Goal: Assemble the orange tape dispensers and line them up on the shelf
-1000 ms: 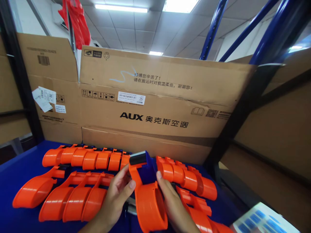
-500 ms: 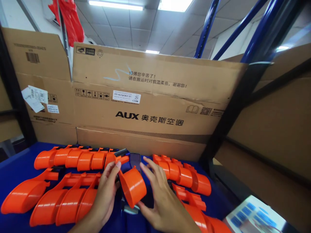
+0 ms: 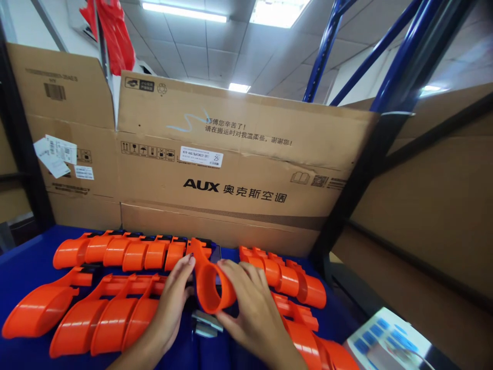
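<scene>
Both hands [image 3: 246, 303] pinch an orange dispenser shell [image 3: 210, 285] — glossy, seemingly ring-ended.

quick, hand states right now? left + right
Left hand: grips the orange tape dispenser at its neck.
Right hand: grips the same dispenser's round hood.

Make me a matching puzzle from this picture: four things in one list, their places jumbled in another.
1. orange plastic tape dispenser
2. brown cardboard box printed AUX
3. red plastic bag
4. white keypad with blue keys

A. bottom right corner
B. hanging top left
C. held by left hand and right hand
D. upright behind blue table

Pairs: 1-C, 2-D, 3-B, 4-A.
</scene>
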Demonstrator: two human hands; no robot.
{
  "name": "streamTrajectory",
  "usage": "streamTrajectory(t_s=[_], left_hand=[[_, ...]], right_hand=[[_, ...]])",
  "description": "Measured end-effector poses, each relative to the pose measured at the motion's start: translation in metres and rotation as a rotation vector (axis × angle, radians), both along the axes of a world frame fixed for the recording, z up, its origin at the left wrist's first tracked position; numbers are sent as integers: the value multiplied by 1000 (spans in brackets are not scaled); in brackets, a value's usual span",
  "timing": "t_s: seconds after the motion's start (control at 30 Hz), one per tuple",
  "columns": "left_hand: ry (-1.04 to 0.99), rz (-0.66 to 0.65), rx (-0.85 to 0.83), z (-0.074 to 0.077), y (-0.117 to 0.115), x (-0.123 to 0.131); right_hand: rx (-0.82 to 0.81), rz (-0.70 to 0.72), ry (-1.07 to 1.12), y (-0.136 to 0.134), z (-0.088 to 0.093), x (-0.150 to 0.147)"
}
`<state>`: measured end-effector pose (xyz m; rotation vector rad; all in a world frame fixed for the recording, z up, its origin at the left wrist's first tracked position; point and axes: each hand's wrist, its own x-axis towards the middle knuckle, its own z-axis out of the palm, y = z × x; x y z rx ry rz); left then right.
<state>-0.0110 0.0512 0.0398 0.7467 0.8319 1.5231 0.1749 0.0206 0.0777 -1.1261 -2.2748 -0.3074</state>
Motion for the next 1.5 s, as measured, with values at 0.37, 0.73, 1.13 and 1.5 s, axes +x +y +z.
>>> streamTrajectory(t_s=[0.37, 0.73, 1.13, 1.5], left_hand=[[213, -76, 93, -1, -2, 0], [295, -84, 119, 2, -3, -2], [305, -109, 105, 1, -3, -3], [321, -143, 106, -5, -1, -4]], right_hand=[[-31, -272, -358, 48, 28, 25], [-141, -223, -467, 87, 11, 22], [-396, -221, -408, 83, 45, 80], [-459, -207, -361, 89, 25, 84]])
